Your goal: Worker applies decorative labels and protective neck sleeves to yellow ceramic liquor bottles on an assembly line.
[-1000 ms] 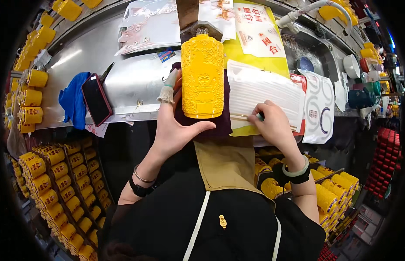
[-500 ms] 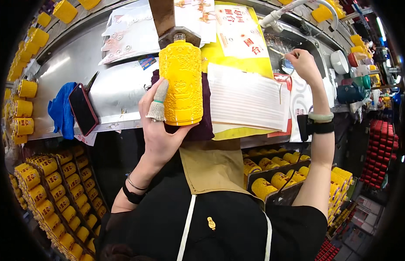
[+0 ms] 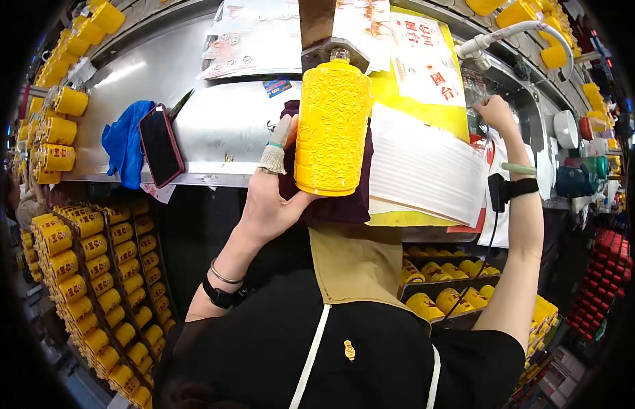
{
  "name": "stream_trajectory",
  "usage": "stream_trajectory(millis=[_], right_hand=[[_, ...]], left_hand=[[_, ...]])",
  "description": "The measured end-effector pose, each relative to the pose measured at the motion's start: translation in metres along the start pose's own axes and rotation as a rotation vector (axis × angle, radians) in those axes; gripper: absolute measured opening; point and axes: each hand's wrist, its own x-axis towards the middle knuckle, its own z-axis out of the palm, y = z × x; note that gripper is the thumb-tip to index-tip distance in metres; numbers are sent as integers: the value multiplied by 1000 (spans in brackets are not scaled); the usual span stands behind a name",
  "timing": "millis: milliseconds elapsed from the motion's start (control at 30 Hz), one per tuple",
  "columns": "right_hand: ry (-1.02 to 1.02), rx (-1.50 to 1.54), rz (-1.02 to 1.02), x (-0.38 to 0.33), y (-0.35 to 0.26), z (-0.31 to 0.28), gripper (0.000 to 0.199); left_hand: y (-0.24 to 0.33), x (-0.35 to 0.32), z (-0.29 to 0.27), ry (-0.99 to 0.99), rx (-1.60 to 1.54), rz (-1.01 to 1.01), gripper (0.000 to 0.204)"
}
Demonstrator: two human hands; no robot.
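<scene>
My left hand grips a tall yellow embossed bottle from below, upright, with a dark purple cloth between palm and bottle. A knitted cot covers the thumb. The bottle's clear neck sits just under a brown fixture above it. My right hand is raised far to the right, up by a white hose and a metal frame; whether it grasps anything there is not visible. A stack of white label sheets lies between the two hands.
A phone and a blue cloth rest on the steel counter at left. Trays of several yellow bottles fill the lower left, more sit below right. Red boxes stand at far right.
My right hand left the label sheets and rose to the upper right by the hose. My left hand lifted the bottle toward the fixture overhead.
</scene>
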Motion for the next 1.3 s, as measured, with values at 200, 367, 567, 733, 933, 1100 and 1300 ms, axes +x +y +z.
stream_trajectory(millis=[200,367,567,733,933,1100,1300], right_hand=[[-172,713,-177,-145,-83,-64,23],[-86,706,-344,-217,-108,-57,17],[-79,694,-419,-236,-157,-36,14],[-26,804,-343,-248,-133,-9,13],[-179,867,-327,-256,-159,-23,22],[-194,840,-368,-250,-163,-33,23],[-104,724,-389,-250,-164,-29,25]], left_hand=[[-1,-3,0,-54,-67,-90,101],[14,8,17,24,146,36,109],[16,6,4,161,226,75,99],[17,9,10,165,142,132,100],[17,-8,26,249,126,125,91],[13,-4,37,245,187,183,71],[12,2,39,271,332,183,61]])
